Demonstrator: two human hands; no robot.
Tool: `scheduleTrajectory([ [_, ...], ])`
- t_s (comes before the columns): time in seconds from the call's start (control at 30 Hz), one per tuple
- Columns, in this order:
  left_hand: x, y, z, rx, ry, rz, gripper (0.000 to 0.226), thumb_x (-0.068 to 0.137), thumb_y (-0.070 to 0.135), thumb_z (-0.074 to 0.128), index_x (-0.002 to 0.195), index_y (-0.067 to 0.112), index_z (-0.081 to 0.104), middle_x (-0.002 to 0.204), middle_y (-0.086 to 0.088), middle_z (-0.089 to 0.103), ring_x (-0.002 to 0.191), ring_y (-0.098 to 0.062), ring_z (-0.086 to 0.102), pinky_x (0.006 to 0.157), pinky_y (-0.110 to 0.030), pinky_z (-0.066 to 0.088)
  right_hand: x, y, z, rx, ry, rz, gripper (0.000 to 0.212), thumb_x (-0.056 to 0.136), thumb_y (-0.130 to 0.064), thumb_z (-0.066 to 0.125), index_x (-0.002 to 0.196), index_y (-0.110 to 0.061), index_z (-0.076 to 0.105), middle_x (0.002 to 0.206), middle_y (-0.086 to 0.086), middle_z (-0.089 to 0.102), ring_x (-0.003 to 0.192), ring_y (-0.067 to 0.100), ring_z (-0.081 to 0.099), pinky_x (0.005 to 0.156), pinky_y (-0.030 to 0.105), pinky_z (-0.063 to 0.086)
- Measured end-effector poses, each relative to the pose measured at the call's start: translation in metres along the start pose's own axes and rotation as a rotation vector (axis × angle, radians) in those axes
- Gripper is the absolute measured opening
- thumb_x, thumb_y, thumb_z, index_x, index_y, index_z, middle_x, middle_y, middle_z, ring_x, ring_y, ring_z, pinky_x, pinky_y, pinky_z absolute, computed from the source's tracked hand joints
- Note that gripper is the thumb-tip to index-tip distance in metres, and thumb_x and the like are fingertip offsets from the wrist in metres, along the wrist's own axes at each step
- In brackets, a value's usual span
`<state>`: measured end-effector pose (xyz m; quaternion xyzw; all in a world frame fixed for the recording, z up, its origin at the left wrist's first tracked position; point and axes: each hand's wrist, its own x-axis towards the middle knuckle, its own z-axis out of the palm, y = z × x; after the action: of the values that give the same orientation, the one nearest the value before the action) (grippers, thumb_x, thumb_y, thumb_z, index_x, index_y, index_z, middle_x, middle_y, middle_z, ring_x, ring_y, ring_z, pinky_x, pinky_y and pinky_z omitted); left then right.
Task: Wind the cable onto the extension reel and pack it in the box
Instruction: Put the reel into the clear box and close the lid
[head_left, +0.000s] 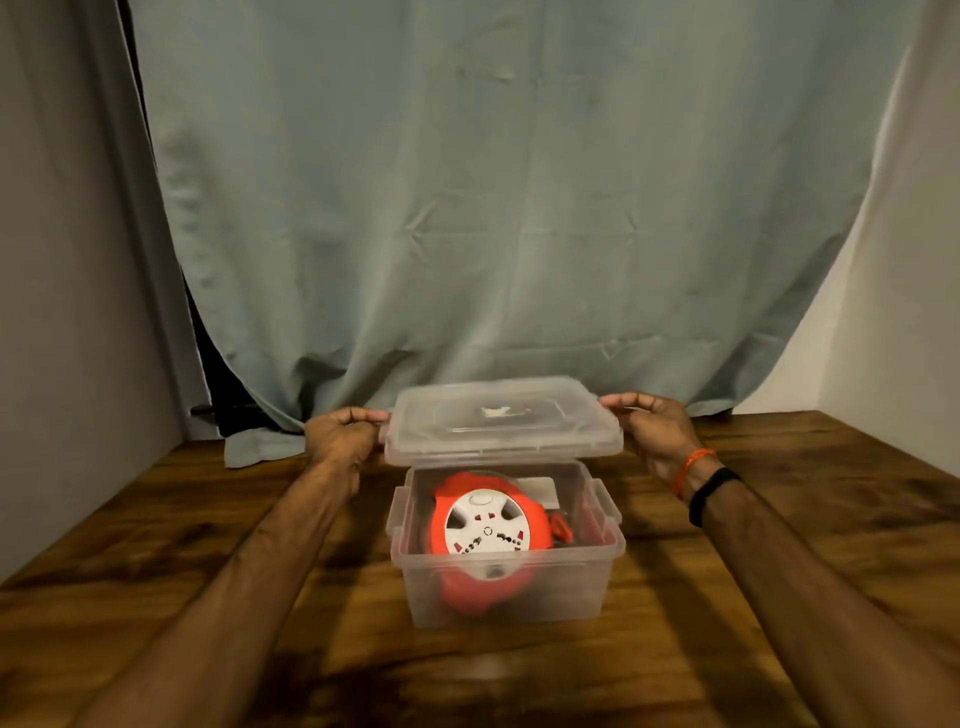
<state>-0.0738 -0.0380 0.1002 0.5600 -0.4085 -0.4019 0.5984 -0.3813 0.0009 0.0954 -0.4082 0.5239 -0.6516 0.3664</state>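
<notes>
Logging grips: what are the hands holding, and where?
Clear plastic lid: left hand on its left edge, right hand on its right.

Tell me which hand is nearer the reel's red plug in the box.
Right, judging from this one view. The red plug lies on the box's right side; the right hand holds the lid above there, the left hand opposite.

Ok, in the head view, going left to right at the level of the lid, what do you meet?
Left hand gripping the lid's left edge → clear lid held above the open box → right hand on the lid's right edge → orange wristband → black wristband.
</notes>
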Motion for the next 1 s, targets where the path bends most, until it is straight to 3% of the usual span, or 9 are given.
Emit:
scheduleTrajectory([
  [0.07,-0.004,0.000,-0.002,-0.031,0.001,-0.031,0.029,0.086,-0.015,0.059,0.070,0.009,0.066,0.079,-0.013,0.069,0.056,-0.021,0.065,0.049,-0.029,0.059,-0.004,0.001,0.000,0.012,-0.006,0.013,0.028,0.079,0.021,0.051,0.086,0.002,0.070,0.069,0.004,0.073,0.068,0.021,0.065,0.054,0.024,0.059],
  [0.17,-0.009,0.002,-0.005,-0.113,-0.023,-0.098,0.016,0.089,-0.008,0.057,0.088,0.003,0.069,0.084,-0.012,0.070,0.071,-0.024,0.067,0.061,-0.037,0.058,-0.010,0.000,-0.001,0.035,-0.009,0.056,0.032,0.078,0.018,0.044,0.088,0.005,0.071,0.082,0.011,0.074,0.073,0.022,0.069,0.057,0.026,0.059],
  [0.33,-0.016,-0.002,-0.006,-0.108,-0.114,-0.152,0.022,0.085,-0.015,0.049,0.079,0.001,0.064,0.082,-0.015,0.066,0.070,-0.025,0.062,0.068,-0.039,0.055,-0.017,0.006,0.000,-0.164,0.059,0.009,0.013,0.075,0.004,0.064,0.070,-0.001,0.075,0.081,0.022,0.073,0.073,0.026,0.066,0.080,0.045,0.058],
  [0.43,-0.021,-0.005,-0.004,0.002,-0.129,-0.121,0.014,0.082,-0.015,0.060,0.080,-0.002,0.066,0.086,-0.021,0.070,0.076,-0.031,0.067,0.079,-0.048,0.059,-0.017,0.009,0.005,-0.362,0.098,0.016,0.013,0.069,-0.007,0.070,0.056,-0.010,0.072,0.069,0.010,0.072,0.072,0.023,0.068,0.085,0.045,0.058],
  [0.53,-0.023,-0.013,-0.003,0.148,-0.159,-0.100,0.017,0.076,-0.012,0.069,0.092,-0.006,0.071,0.094,-0.023,0.074,0.087,-0.037,0.072,0.081,-0.051,0.061,-0.024,0.008,0.011,-0.570,0.143,0.018,0.008,0.072,-0.015,0.071,0.072,-0.008,0.076,0.081,0.011,0.075,0.084,0.027,0.069,0.085,0.041,0.057],
  [0.63,-0.021,-0.025,-0.005,0.242,-0.153,-0.117,0.016,0.071,-0.009,0.077,0.084,-0.002,0.073,0.090,-0.019,0.074,0.085,-0.037,0.072,0.080,-0.052,0.061,-0.034,0.012,0.016,-0.674,0.135,0.009,0.015,0.077,-0.011,0.070,0.089,-0.004,0.076,0.099,0.014,0.073,0.094,0.031,0.067,0.086,0.044,0.056],
  [0.77,0.017,-0.067,-0.007,0.238,-0.179,-0.162,0.045,0.043,0.003,0.080,0.088,0.004,0.076,0.092,-0.019,0.076,0.082,-0.037,0.074,0.073,-0.056,0.061,-0.040,0.021,0.017,-0.703,0.116,0.061,0.024,0.080,-0.017,0.073,0.103,-0.011,0.074,0.115,0.009,0.070,0.108,0.028,0.062,0.095,0.041,0.052],
  [0.87,0.001,-0.063,-0.009,0.258,-0.166,-0.160,0.021,0.060,-0.004,0.080,0.079,0.006,0.076,0.089,-0.019,0.076,0.083,-0.037,0.074,0.077,-0.056,0.061,-0.040,0.024,0.016,-0.723,0.145,0.062,0.021,0.080,-0.018,0.073,0.101,-0.017,0.075,0.114,0.005,0.071,0.108,0.024,0.062,0.095,0.036,0.052],
  [1.0,-0.025,-0.048,-0.007,0.279,-0.140,-0.145,0.017,0.073,-0.005,0.078,0.086,0.006,0.074,0.093,-0.016,0.074,0.089,-0.034,0.072,0.081,-0.051,0.061,-0.043,0.029,0.016,-0.750,0.171,0.068,0.016,0.078,-0.015,0.073,0.093,-0.020,0.077,0.105,0.002,0.073,0.102,0.022,0.064,0.090,0.033,0.053],
])
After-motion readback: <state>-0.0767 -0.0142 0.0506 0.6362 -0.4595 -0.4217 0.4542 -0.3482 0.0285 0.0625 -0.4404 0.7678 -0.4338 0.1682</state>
